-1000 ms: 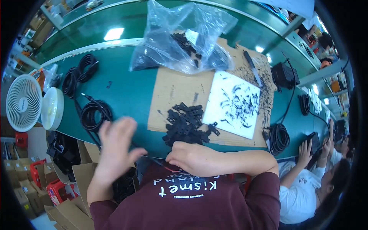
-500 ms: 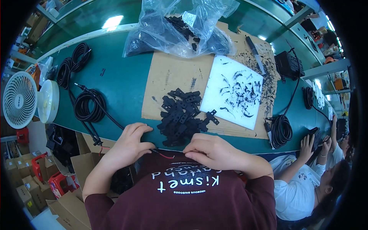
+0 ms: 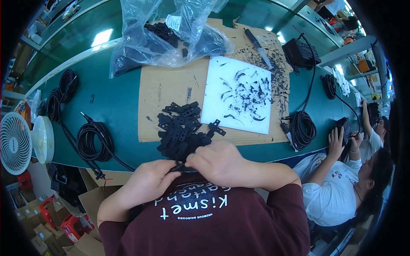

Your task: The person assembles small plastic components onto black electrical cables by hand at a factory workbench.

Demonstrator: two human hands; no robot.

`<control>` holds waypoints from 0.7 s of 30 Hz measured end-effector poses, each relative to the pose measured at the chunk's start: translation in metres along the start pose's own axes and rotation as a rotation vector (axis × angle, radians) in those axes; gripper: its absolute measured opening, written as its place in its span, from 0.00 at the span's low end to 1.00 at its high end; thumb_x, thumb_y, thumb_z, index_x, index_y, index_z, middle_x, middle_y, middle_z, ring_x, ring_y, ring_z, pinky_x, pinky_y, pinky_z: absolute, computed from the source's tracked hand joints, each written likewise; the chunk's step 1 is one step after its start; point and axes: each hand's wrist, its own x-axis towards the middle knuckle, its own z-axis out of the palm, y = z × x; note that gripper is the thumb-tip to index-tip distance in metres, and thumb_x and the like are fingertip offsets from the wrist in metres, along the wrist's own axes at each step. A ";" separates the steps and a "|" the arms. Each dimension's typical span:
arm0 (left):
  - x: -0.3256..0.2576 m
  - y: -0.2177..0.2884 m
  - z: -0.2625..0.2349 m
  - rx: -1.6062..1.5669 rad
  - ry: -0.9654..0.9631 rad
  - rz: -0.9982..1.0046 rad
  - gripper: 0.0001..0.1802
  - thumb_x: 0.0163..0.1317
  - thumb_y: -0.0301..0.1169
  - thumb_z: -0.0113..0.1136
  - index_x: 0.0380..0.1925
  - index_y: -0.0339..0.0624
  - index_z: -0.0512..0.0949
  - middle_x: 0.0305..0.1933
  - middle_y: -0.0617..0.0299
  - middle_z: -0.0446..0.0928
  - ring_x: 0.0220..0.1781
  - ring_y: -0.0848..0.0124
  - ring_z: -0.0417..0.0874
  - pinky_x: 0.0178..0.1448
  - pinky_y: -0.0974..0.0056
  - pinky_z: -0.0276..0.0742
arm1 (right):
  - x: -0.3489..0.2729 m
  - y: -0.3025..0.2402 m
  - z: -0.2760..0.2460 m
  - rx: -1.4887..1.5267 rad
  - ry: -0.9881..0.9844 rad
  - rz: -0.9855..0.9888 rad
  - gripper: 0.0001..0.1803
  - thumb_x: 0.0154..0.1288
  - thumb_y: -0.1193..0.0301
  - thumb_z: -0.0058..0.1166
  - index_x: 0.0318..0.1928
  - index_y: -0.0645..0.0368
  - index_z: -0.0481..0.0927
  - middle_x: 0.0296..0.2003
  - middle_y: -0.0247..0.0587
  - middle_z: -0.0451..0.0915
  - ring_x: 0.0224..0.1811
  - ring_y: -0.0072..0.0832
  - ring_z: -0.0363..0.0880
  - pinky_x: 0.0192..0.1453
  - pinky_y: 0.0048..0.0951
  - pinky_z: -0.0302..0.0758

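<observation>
Both hands meet at the near edge of the counter (image 3: 119, 102), close against the person's chest. Left hand (image 3: 149, 179) is curled with fingers pinched on a small black part (image 3: 178, 167), a thin dark piece that bridges across to the right hand (image 3: 218, 162), which is likewise closed over its other end. Holding it close to the body, between both hands, appears to steady so small a piece.

Just beyond the knuckles lies a heap of black plastic clips (image 3: 181, 130), spilling off the front of a cardboard sheet (image 3: 171, 87) that seems to protect the green surface. Beside the heap, a white sheet (image 3: 239, 94) carries scattered black trimmings, and a knife (image 3: 258, 42) rests near the far edge of the cardboard. A clear plastic bag (image 3: 166, 34) with more black parts sits beyond. Coiled black cables (image 3: 92, 143) lie to the left, with a white fan (image 3: 17, 143) past the counter's end. A co-worker (image 3: 341, 187) sits to the right, hands on a separate black item.
</observation>
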 end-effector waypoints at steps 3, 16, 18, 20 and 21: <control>0.015 0.006 0.003 -0.302 0.075 -0.171 0.10 0.59 0.27 0.57 0.38 0.31 0.75 0.28 0.55 0.77 0.29 0.63 0.80 0.33 0.68 0.74 | -0.002 0.013 -0.009 0.009 0.124 0.140 0.05 0.54 0.73 0.60 0.29 0.59 0.77 0.20 0.35 0.72 0.21 0.33 0.74 0.24 0.30 0.70; 0.055 0.006 0.013 -1.105 0.361 -0.277 0.07 0.63 0.24 0.54 0.42 0.38 0.73 0.35 0.70 0.75 0.33 0.87 0.71 0.37 0.80 0.67 | -0.023 0.047 -0.005 -0.219 0.009 0.425 0.10 0.52 0.70 0.61 0.35 0.59 0.76 0.29 0.41 0.73 0.27 0.39 0.75 0.30 0.35 0.72; 0.058 0.005 0.016 -1.120 0.366 -0.273 0.07 0.63 0.23 0.54 0.42 0.38 0.73 0.37 0.70 0.75 0.35 0.87 0.72 0.39 0.80 0.67 | -0.021 0.047 -0.001 -0.197 0.004 0.479 0.11 0.52 0.70 0.61 0.35 0.59 0.76 0.29 0.41 0.73 0.28 0.39 0.76 0.31 0.35 0.72; 0.060 0.004 0.017 -1.132 0.374 -0.246 0.08 0.63 0.21 0.54 0.42 0.37 0.73 0.39 0.69 0.76 0.37 0.87 0.73 0.41 0.79 0.69 | -0.018 0.046 0.001 -0.195 0.010 0.489 0.11 0.52 0.70 0.61 0.35 0.59 0.75 0.29 0.41 0.73 0.28 0.39 0.76 0.31 0.36 0.72; 0.060 0.004 0.019 -1.131 0.372 -0.246 0.08 0.63 0.21 0.54 0.42 0.37 0.73 0.39 0.69 0.76 0.37 0.87 0.73 0.41 0.79 0.69 | -0.017 0.046 0.002 -0.193 0.014 0.499 0.11 0.52 0.71 0.61 0.34 0.59 0.75 0.29 0.41 0.73 0.28 0.39 0.76 0.31 0.36 0.72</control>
